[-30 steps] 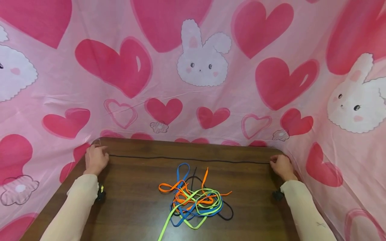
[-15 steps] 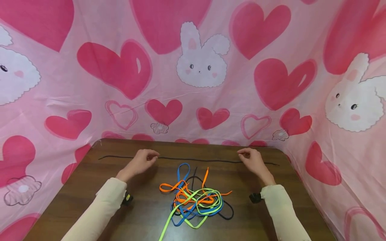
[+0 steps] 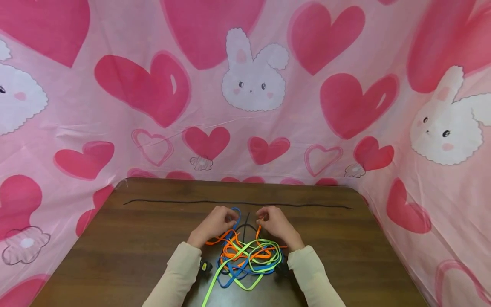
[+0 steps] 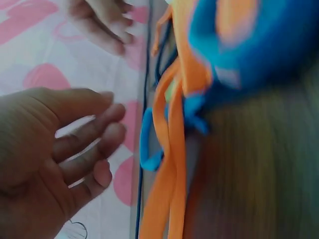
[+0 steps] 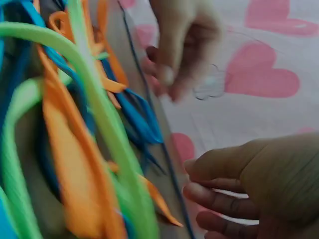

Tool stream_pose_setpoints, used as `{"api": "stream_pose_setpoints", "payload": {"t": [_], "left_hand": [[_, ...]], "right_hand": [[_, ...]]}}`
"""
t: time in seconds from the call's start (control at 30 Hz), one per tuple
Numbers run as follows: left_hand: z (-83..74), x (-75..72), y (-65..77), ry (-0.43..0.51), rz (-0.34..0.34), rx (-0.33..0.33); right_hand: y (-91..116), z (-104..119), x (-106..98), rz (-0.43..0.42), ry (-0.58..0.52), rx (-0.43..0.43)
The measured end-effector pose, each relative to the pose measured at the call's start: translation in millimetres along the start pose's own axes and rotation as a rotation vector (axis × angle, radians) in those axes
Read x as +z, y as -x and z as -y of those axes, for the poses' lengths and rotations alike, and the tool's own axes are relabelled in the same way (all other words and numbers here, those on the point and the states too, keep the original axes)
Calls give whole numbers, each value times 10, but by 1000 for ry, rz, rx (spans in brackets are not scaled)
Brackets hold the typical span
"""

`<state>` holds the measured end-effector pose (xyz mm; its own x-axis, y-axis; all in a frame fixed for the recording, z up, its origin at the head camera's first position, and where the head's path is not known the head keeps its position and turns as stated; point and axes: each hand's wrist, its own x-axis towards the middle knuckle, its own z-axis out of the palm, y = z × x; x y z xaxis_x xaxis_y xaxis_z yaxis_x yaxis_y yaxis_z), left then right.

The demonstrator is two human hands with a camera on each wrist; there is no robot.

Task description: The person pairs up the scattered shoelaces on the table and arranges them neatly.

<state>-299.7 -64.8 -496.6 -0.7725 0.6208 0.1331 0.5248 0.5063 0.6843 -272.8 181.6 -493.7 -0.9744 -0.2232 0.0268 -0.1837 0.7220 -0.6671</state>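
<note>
A tangled pile of flat shoelaces lies mid-table: an orange shoelace [image 4: 159, 209], a blue shoelace [image 3: 232, 279], a yellow-green shoelace [image 5: 107, 119] and a black shoelace [image 3: 244, 232]. Behind it, another black shoelace [image 3: 203, 201] stretches almost straight across the table. My left hand [image 3: 215, 222] is over the far left of the pile, near the blue loop. My right hand [image 3: 277, 222] is on the far right side, by an orange tip. Both hands have loosely bent fingers with nothing held between them in the wrist views.
The brown wooden table [image 3: 115, 256] has rounded far corners. A pink cloth [image 3: 153, 25] printed with hearts and rabbits hangs behind and along both sides. The yellow-green shoelace trails toward the near edge of the view.
Both hands have left the two ends of the straight black shoelace, moved inward along it, and come nearer to the pile. The straight shoelace and the pile stay in place.
</note>
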Motion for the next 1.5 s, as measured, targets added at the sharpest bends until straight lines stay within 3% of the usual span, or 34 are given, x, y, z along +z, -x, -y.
{"api": "stream_pose_setpoints", "payload": {"t": [0.2, 0.37, 0.63, 0.8, 0.93, 1.13, 1.37, 1.5], "left_hand": [[-38, 116, 19, 15, -8, -57], [-44, 167, 82, 37, 15, -80], [-64, 213, 152, 26, 43, -88], [-109, 216, 168, 34, 98, -102], [-171, 172, 178, 51, 152, -101], [-299, 52, 182, 139, 202, -16], [-353, -54, 163, 467, 330, 112], [-406, -133, 185, 507, 278, 217]], "right_hand": [[49, 31, 242, 35, 34, 8], [112, 81, 326, 27, 43, 19], [201, 171, 333, 127, 129, -24], [254, 254, 297, 173, 164, -10], [307, 366, 206, 188, 152, -50], [398, 552, -18, 194, -7, -86], [508, 704, -258, 138, -199, -189], [585, 786, -373, 104, -206, -192]]}}
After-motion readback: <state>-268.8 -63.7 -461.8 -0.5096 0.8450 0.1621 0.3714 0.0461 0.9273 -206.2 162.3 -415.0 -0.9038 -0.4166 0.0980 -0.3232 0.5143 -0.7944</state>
